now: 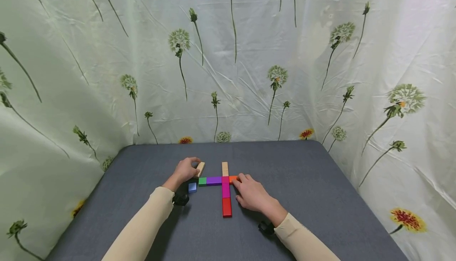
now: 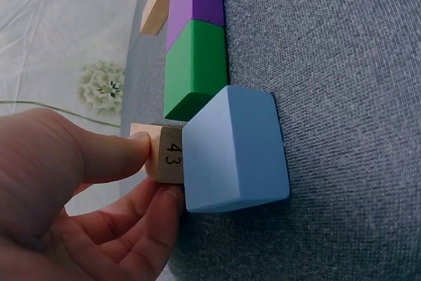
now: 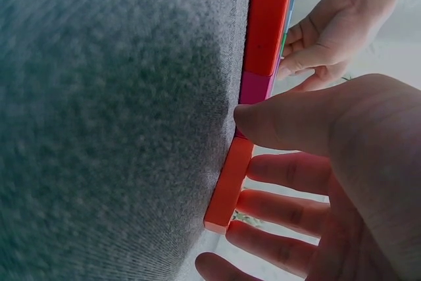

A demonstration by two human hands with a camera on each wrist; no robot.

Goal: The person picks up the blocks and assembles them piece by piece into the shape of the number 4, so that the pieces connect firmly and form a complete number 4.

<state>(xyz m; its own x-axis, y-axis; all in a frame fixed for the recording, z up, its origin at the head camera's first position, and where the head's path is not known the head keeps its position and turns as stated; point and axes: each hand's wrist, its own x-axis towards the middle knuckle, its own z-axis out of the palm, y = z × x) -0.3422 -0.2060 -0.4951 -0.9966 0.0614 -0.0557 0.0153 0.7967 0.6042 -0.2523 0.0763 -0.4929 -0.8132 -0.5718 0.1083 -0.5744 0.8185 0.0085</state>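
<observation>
My left hand (image 1: 185, 170) pinches a plain wooden block (image 1: 201, 168) between thumb and fingers; the left wrist view shows "43" printed on its end. Close to that hand sits a light blue block (image 2: 237, 153), apart from the others. A cross of blocks lies to the right: green (image 1: 202, 181) and purple (image 1: 214, 180) form the left arm, magenta (image 1: 226, 189) and red (image 1: 227, 208) run toward me, and a second wooden block (image 1: 225, 168) points away. My right hand (image 1: 252, 193) touches the orange block (image 3: 229, 185) on the right arm with extended fingers.
The blocks lie on a grey cloth-covered table (image 1: 303, 174). A white curtain (image 1: 249, 106) with dandelion prints hangs behind the far edge and along both sides. Dark wrist devices (image 1: 181, 199) are worn on both wrists.
</observation>
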